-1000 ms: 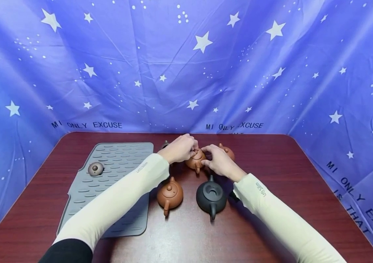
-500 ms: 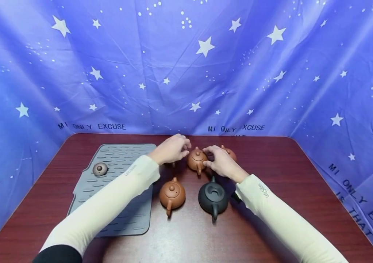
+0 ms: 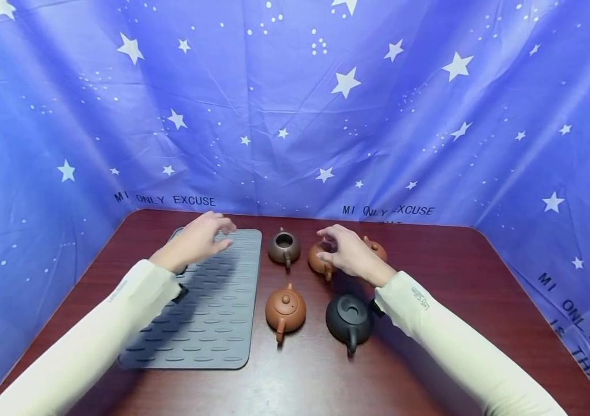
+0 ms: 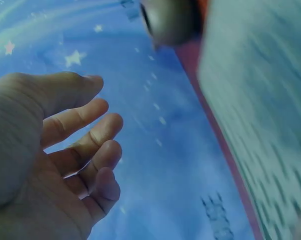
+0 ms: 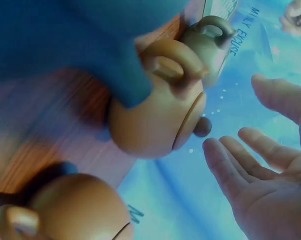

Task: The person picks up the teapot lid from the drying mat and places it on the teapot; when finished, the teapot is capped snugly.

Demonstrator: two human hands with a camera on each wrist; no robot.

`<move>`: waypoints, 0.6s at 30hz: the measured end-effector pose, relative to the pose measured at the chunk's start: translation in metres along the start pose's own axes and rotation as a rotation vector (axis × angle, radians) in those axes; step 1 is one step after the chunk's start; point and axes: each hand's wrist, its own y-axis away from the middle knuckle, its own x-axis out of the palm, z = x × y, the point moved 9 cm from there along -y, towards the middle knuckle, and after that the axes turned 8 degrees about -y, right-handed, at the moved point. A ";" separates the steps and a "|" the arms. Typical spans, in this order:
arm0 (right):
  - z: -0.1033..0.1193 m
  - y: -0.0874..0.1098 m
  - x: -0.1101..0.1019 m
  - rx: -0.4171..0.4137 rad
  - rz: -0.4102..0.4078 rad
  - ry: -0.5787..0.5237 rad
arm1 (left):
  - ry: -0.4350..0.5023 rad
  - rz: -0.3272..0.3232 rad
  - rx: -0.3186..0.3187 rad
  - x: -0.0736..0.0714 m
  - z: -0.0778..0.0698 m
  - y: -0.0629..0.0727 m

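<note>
My left hand [image 3: 198,240] hovers above the grey ridged mat [image 3: 222,346], its fingers loosely bent around nothing. In the left wrist view, that hand [image 4: 65,145] has thumb and fingers apart. My right hand [image 3: 349,251] is over an orange-brown clay teapot [image 3: 318,261], partly covering it. The right wrist view shows the hand's spread fingers [image 5: 223,165] apart from the lid knob [image 5: 203,127]; the lid sits on that teapot. A lidless dark brown teapot [image 3: 276,253] stands just left of it. The small round knobbed piece seen earlier on the mat is hidden by my left hand or arm.
Nearer me stand another orange-brown teapot [image 3: 285,309] and a black teapot [image 3: 349,318], both lidded, handles toward me. A further orange teapot [image 3: 377,248] sits behind my right hand. A starry blue cloth [image 3: 284,104] hangs around the wooden table [image 3: 430,271].
My left hand has let go of the middle teapot's lid and swung left over the mat, uncovering the lidless teapot. My right hand stays by the middle teapot. The head view has turned left.
</note>
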 end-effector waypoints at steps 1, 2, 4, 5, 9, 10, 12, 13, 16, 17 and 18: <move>0.001 -0.001 0.002 -0.003 0.008 0.014 | -0.007 0.005 -0.007 0.001 0.007 0.006; 0.001 -0.003 0.003 -0.002 0.015 0.025 | -0.016 0.015 -0.019 0.002 0.013 0.013; 0.002 -0.005 0.006 0.005 0.031 0.042 | -0.023 0.032 -0.045 0.005 0.026 0.025; 0.003 -0.007 0.007 0.009 0.035 0.048 | -0.024 0.039 -0.058 0.006 0.032 0.031; 0.009 -0.016 0.014 0.002 0.055 0.069 | -0.030 0.076 -0.113 0.011 0.055 0.051; 0.010 -0.018 0.016 -0.004 0.061 0.077 | -0.032 0.085 -0.123 0.013 0.060 0.056; 0.014 -0.024 0.021 -0.024 0.078 0.102 | -0.036 0.103 -0.146 0.015 0.070 0.063; 0.015 -0.026 0.024 -0.029 0.086 0.117 | -0.036 0.111 -0.158 0.017 0.074 0.067; 0.017 -0.033 0.031 -0.032 0.116 0.167 | -0.034 0.115 -0.180 0.021 0.084 0.074; 0.017 -0.036 0.034 -0.030 0.127 0.182 | -0.037 0.113 -0.185 0.022 0.087 0.076; 0.017 -0.038 0.036 -0.025 0.140 0.196 | -0.040 0.113 -0.189 0.023 0.089 0.078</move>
